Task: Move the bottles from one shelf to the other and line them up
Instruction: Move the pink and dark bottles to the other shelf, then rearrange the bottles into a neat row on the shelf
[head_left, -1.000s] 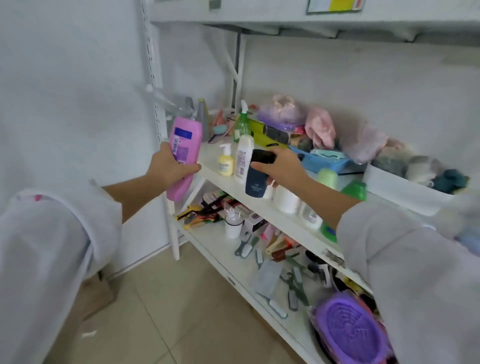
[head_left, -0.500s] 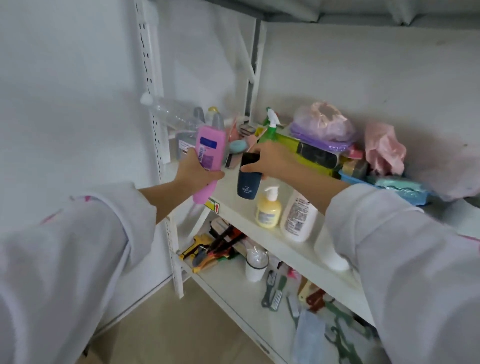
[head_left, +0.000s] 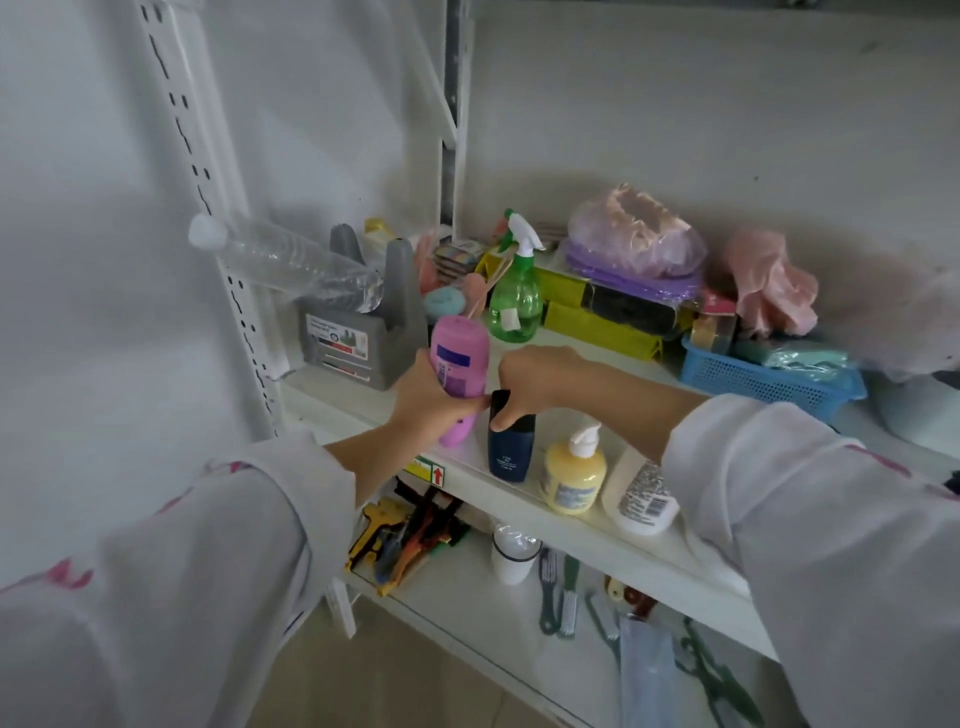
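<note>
Here we note the left hand (head_left: 423, 410) gripping the pink bottle (head_left: 460, 364) above the shelf (head_left: 467, 467) edge. The right hand (head_left: 537, 382) pinches the top of the dark blue bottle (head_left: 510, 449), standing upright beside the yellow pump bottle (head_left: 574, 475).

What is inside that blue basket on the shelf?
The blue basket holds bluish-green packets that show above its rim, and a roll of tape sits at its left end. Anything lower down is hidden by the basket's mesh wall and those packets.
</note>
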